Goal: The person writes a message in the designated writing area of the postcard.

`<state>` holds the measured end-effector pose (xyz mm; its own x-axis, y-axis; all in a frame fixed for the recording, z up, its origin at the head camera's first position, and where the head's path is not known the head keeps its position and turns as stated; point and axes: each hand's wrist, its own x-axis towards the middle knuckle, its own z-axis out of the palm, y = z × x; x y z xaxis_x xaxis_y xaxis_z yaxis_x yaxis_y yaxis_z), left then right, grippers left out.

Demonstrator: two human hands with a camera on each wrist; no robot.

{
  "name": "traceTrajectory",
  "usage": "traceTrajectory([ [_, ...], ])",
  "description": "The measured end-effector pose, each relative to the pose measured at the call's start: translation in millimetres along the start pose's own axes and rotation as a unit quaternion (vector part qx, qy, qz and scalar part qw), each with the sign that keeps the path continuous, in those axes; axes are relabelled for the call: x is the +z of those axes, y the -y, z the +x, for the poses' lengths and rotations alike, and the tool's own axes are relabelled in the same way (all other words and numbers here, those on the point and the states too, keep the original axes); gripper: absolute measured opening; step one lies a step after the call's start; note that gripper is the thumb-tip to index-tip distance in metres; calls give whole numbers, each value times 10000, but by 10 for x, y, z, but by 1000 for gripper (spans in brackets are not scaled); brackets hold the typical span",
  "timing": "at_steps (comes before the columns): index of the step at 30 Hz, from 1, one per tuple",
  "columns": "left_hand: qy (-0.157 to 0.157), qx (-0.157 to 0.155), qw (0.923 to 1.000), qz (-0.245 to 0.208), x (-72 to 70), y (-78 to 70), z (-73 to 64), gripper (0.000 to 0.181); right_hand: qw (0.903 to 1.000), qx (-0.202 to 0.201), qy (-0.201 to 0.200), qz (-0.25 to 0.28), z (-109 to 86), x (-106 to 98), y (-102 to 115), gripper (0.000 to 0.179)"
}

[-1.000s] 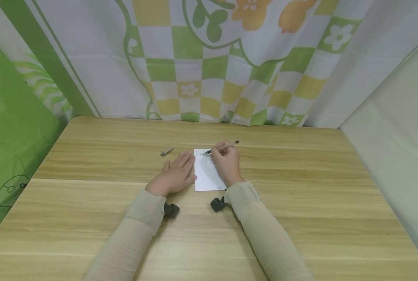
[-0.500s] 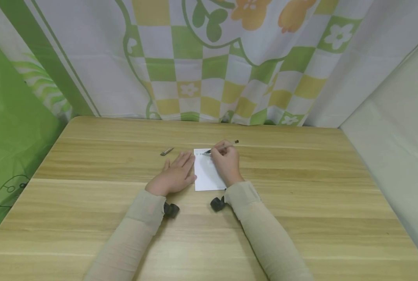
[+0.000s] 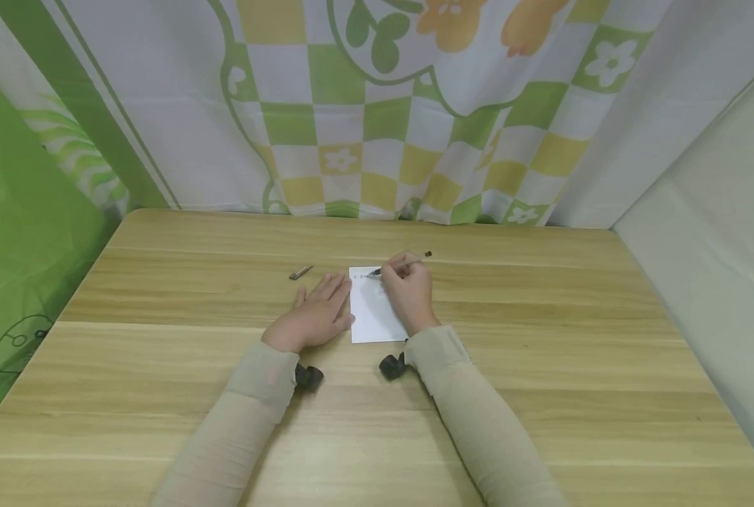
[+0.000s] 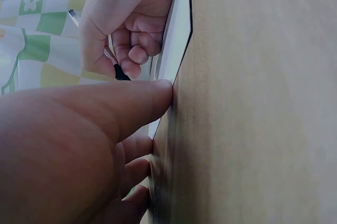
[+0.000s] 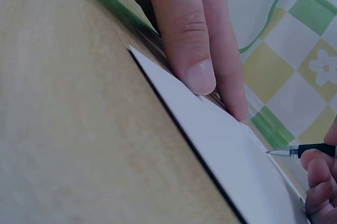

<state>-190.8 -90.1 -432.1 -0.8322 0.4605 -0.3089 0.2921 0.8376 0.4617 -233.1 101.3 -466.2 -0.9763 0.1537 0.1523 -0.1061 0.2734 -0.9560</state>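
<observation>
- Nearest to us, two beige sleeves (image 3: 243,412) reach in from the bottom edge, with a small black device at the inner side of each cuff; we point to the left device (image 3: 310,379).
- Beneath them spreads a wooden table (image 3: 338,443) with pale, striped grain.
- Ahead of the cuffs, near the middle of the table, we find a white sheet of paper (image 3: 372,317) lying flat. The right hand and its cuff cover part of its right side.
- The left hand (image 3: 313,317) lies palm down along the paper's left edge, its fingers extended and only slightly parted. We see thumb and fingertip touching that edge; it grips nothing.
- The right hand (image 3: 410,292) rests on the paper, fingers curled in, pinching a pen (image 3: 417,260) with a clear barrel and dark grip. The pen slants, its tip touching the paper's upper left part beside a short row of dark marks, too small for us to read.
- Beyond the left fingertips, apart from the paper, lies a small slim object (image 3: 300,272).
- Behind the table hangs a curtain (image 3: 383,120) with green, yellow and white checks and flowers.
</observation>
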Motion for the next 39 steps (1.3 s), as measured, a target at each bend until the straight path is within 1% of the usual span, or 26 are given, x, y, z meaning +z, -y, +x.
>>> traceTrajectory([
  [3,-17,28,10000,-3,-14,-11,-12,71,10000,-9,-21,-15,1,1,-9,5],
  [9,33,-20,10000,18,-16,-12,-12,72,10000,-5,-23,12,-6,-1,-10,6],
  [16,96,-98,9999,95,21,28,36,72,10000,-15,61,52,-6,-1,-12,5],
  [23,14,-15,10000,9,4,10,9,71,10000,2,91,6,-11,-3,-11,5],
  [26,47,-67,9999,65,28,36,35,72,9999,10,119,21,-14,-6,-9,5],
  [30,51,-62,10000,54,54,70,65,73,9999,2,115,-17,-8,-4,-9,6],
  [39,22,-32,10000,20,64,93,76,73,9999,-56,101,-39,1,0,-20,6],
])
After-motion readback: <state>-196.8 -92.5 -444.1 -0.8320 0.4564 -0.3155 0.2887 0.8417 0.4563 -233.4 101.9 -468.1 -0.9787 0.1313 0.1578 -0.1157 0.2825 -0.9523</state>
